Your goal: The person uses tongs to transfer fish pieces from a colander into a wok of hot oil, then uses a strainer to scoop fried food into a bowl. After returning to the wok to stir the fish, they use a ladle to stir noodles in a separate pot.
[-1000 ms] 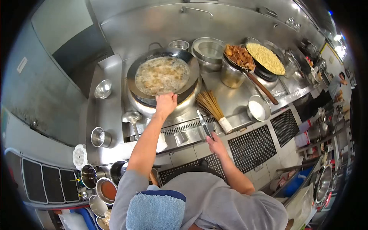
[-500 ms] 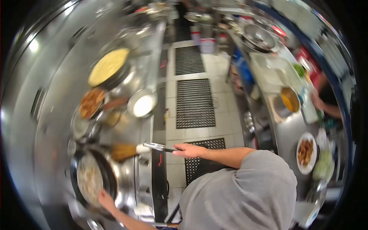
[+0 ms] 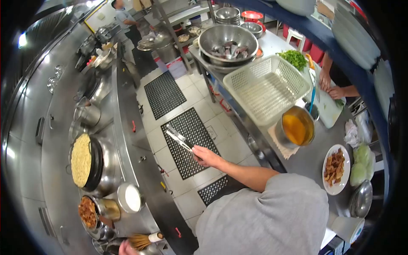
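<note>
A pair of metal tongs (image 3: 180, 139) is in my right hand (image 3: 207, 157), its fingers wrapped around the handle end. The tongs point forward over the aisle floor. At the bottom left edge my left hand (image 3: 127, 249) is partly cut off and blurred, so I cannot tell how its fingers are set. Close beside it lies a bamboo wok brush (image 3: 142, 241) with a pale bound handle. Above the brush stand a pot of white powder or liquid (image 3: 131, 198) and a bowl of browned pieces (image 3: 87, 211).
Noodles (image 3: 80, 160) fill a wok on the stove line. Across the aisle are a white basket (image 3: 267, 87), a pot of orange liquid (image 3: 296, 128), a plate of browned meat (image 3: 335, 169) and a large steel bowl (image 3: 228, 42). A co-worker's hands (image 3: 330, 87) work at a cutting board. Black mats (image 3: 187, 140) cover the floor.
My view has swung right toward the opposite counter. The pan by my left hand has left the picture, and that hand is now at the bottom edge. The tongs stay in my right hand.
</note>
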`<state>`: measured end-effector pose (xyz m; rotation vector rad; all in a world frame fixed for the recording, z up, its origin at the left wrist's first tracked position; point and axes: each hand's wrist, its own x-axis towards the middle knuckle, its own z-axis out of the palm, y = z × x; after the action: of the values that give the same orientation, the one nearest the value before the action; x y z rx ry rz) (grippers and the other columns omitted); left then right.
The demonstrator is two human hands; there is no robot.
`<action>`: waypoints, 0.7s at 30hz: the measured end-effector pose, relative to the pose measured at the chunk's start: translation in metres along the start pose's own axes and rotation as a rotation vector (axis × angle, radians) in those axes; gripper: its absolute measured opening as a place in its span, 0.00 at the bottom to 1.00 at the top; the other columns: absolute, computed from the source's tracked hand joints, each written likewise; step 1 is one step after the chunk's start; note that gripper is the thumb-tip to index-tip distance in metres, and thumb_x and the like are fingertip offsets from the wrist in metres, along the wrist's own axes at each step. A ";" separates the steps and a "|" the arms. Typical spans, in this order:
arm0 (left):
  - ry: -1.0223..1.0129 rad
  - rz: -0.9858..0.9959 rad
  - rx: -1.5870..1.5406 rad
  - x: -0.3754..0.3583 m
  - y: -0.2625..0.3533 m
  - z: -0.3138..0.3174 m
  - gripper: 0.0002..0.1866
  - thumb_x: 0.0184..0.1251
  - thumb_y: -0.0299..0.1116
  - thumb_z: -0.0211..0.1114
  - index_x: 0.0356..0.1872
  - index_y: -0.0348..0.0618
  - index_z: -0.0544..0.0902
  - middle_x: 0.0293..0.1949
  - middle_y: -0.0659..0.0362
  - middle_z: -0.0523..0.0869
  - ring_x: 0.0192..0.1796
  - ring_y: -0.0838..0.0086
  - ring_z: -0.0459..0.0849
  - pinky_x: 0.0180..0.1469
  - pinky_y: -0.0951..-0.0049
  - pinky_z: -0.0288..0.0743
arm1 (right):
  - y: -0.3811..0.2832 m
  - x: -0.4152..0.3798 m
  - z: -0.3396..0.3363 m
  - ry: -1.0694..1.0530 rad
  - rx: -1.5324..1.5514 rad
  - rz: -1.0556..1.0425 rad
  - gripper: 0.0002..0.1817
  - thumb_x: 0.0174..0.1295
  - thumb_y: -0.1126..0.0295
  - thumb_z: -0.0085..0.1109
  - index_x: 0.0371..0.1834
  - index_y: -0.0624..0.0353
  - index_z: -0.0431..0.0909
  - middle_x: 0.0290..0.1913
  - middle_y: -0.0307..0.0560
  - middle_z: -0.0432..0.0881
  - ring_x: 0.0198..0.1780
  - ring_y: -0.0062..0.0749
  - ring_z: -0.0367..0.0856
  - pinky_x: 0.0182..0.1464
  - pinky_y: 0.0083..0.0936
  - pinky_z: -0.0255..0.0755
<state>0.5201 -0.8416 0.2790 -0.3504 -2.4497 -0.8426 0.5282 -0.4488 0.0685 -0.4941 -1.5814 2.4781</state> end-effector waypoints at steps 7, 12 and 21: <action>-1.213 -0.147 -0.130 0.015 -0.038 0.277 0.15 0.65 0.37 0.65 0.45 0.36 0.83 0.34 0.53 0.88 0.38 0.73 0.85 0.45 0.73 0.78 | -0.068 0.017 -0.064 0.169 -0.047 -0.215 0.16 0.69 0.63 0.56 0.54 0.60 0.72 0.28 0.36 0.75 0.26 0.17 0.72 0.28 0.17 0.68; -1.477 0.001 0.159 0.005 -0.104 0.434 0.16 0.62 0.43 0.64 0.41 0.39 0.85 0.33 0.52 0.88 0.39 0.68 0.87 0.45 0.68 0.78 | -0.127 -0.012 -0.100 0.618 -0.402 -0.437 0.24 0.65 0.66 0.60 0.62 0.66 0.73 0.43 0.48 0.84 0.42 0.28 0.78 0.50 0.25 0.72; -1.862 -0.332 -0.067 0.056 -0.122 0.700 0.09 0.66 0.33 0.53 0.34 0.46 0.81 0.29 0.62 0.84 0.29 0.74 0.81 0.28 0.70 0.75 | -0.250 -0.005 -0.215 1.226 -1.156 -0.104 0.18 0.63 0.65 0.61 0.53 0.63 0.79 0.40 0.60 0.84 0.41 0.51 0.83 0.45 0.36 0.75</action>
<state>0.1511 -0.4908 -0.2198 -1.1538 -4.2457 -0.8060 0.5995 -0.1607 0.2124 -1.5339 -1.9689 0.4968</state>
